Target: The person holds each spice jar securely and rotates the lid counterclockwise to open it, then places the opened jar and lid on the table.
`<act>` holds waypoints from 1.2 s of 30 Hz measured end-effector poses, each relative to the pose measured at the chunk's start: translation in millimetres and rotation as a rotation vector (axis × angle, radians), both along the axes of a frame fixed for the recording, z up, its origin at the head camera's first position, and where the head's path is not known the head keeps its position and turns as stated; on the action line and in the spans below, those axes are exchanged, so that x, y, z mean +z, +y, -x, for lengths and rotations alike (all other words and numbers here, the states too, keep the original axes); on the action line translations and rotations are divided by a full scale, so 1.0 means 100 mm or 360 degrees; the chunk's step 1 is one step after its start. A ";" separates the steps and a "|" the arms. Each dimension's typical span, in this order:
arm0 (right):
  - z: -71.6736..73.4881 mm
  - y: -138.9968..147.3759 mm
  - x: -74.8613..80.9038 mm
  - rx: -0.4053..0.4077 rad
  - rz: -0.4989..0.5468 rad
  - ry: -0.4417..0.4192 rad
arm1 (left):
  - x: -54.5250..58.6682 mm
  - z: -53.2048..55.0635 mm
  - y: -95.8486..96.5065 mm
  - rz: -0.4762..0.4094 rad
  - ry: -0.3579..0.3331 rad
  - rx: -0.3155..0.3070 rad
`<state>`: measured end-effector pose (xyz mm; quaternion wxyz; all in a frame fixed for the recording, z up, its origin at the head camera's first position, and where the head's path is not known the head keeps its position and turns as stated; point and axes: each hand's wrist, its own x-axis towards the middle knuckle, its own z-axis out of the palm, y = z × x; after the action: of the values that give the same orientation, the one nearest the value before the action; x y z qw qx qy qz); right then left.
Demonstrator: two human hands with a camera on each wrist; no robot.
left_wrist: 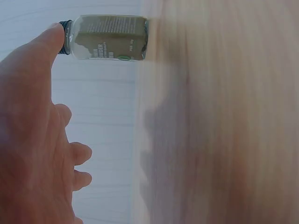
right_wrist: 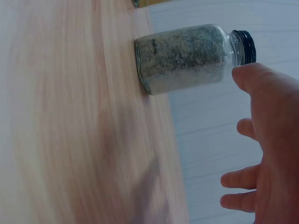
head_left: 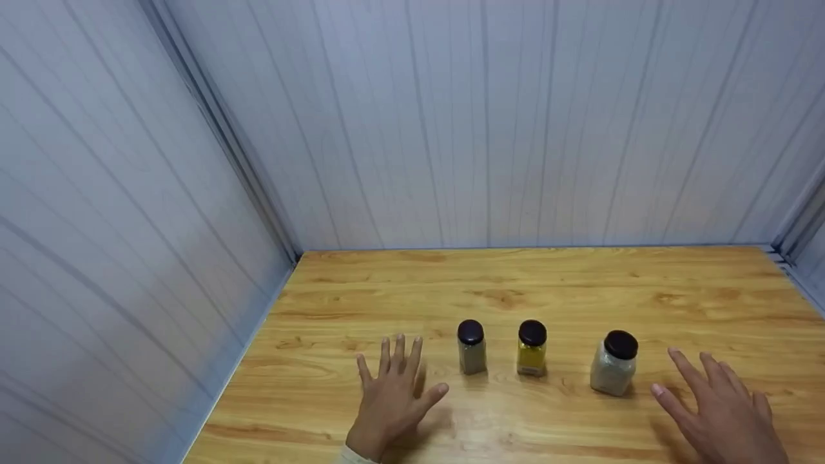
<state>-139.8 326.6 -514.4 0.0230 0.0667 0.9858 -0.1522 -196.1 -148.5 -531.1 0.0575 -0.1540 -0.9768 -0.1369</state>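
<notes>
Three glass spice jars with dark lids stand upright on the wooden table. The left jar (head_left: 472, 351) holds a grey-green powder, the middle jar (head_left: 532, 353) something yellow, and the wider right jar (head_left: 612, 370) pale, flaky contents. Left of the powder jar is my left hand (head_left: 390, 403), fingers spread and holding nothing. To the right of the wide jar, my right hand (head_left: 725, 412) also has its fingers apart with nothing in them. Printed lettering shows on the powder jar (left_wrist: 112, 38) in the left wrist view. The right wrist view shows the wide jar (right_wrist: 184, 58) beyond my thumb.
The wood-grain table (head_left: 387, 290) meets a pale panelled wall (head_left: 451, 129) at the back. Another panelled wall (head_left: 116, 193) runs along the left side. At the far right corner there is a metal frame post (head_left: 802, 219).
</notes>
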 end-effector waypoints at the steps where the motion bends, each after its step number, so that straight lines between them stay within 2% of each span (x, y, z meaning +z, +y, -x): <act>1: -0.01 -0.01 0.00 -0.0003 -0.0007 -0.0002 | -0.01 0.00 0.01 -0.0006 0.0007 -0.0004; 5: -0.04 -0.04 -0.01 0.0007 -0.0024 0.0057 | -0.04 -0.03 0.02 -0.0027 0.0040 0.0006; 9: -0.06 -0.08 -0.03 0.0033 -0.0022 0.0136 | -0.05 -0.03 0.03 -0.0062 0.0012 0.0014; 12: -0.07 -0.10 -0.06 0.0060 -0.0002 0.0128 | -0.06 -0.03 0.04 -0.0097 -0.0003 0.0001; 17: -0.08 -0.16 -0.10 0.0080 0.0044 0.0109 | -0.05 0.01 0.03 -0.0125 0.0039 -0.0007; 21: -0.12 -0.21 -0.12 0.0082 0.0112 0.0111 | -0.06 0.02 0.01 -0.0182 0.0014 -0.0007; 28: -0.06 -0.24 -0.07 0.0039 0.0335 -0.0238 | -0.08 0.01 0.02 -0.0248 0.0032 -0.0004; 32: -0.03 -0.29 -0.07 0.0026 0.0381 -0.0295 | -0.08 0.01 0.03 -0.0278 0.0041 0.0010; 36: -0.01 -0.33 -0.08 -0.0001 0.0405 -0.0329 | -0.07 0.04 0.07 -0.0330 -0.0001 0.0024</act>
<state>-138.6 293.8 -522.4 0.1326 0.0790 0.9509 -0.2681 -200.2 -141.7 -538.5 0.0739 -0.1398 -0.9586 -0.2369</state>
